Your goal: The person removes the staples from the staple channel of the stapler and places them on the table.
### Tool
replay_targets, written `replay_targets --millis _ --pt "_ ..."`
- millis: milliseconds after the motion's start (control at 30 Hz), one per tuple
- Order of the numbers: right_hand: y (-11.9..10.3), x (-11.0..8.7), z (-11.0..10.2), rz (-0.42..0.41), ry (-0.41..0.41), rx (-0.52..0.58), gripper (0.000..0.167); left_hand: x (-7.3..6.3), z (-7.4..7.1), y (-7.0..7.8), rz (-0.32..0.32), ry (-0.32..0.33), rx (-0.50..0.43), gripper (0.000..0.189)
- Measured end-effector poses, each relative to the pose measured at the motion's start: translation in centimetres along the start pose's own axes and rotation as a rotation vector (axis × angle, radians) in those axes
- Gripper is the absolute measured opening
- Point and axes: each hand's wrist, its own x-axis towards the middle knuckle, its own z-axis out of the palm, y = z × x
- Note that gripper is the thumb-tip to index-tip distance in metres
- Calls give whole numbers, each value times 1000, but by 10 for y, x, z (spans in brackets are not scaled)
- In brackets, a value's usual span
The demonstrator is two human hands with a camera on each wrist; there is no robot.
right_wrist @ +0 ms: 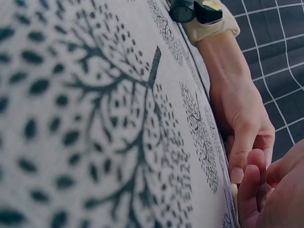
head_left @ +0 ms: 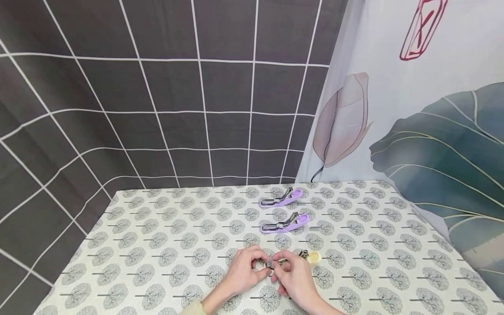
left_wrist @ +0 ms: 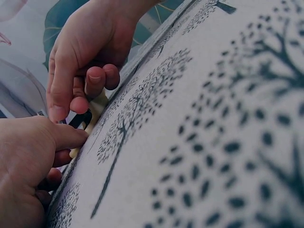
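Observation:
Both hands work near the front middle of the table, over a long yellow plastic piece [head_left: 314, 257] with metal parts. Its rounded end and a dark metal lever [head_left: 303, 253] show beyond the right hand; the fingers hide much of the rest. My left hand [head_left: 245, 267] pinches its left end between thumb and forefinger, at a small grey metal part [head_left: 269, 264]. Close against it, my right hand [head_left: 296, 279] pinches at the same metal part with bent fingers. In the left wrist view a black part [left_wrist: 80, 118] shows between the hands.
Two purple pieces of similar shape, one nearer [head_left: 295, 224] and one farther [head_left: 290, 198], lie behind the hands with metal levers raised. A tree-print cloth [head_left: 157, 258] covers the table. A dark grid curtain [head_left: 224, 87] and a leaf-print curtain [head_left: 433, 153] hang behind.

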Motion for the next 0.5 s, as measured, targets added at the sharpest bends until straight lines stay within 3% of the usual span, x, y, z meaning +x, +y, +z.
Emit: replay_targets --millis 200,500 --pt "-2 -2 -2 -5 6 -24 10 -1 1 -1 -10 -9 -11 21" --pt "-18 -4 -19 -20 33 32 16 1 2 -3 8 10 -23 21"
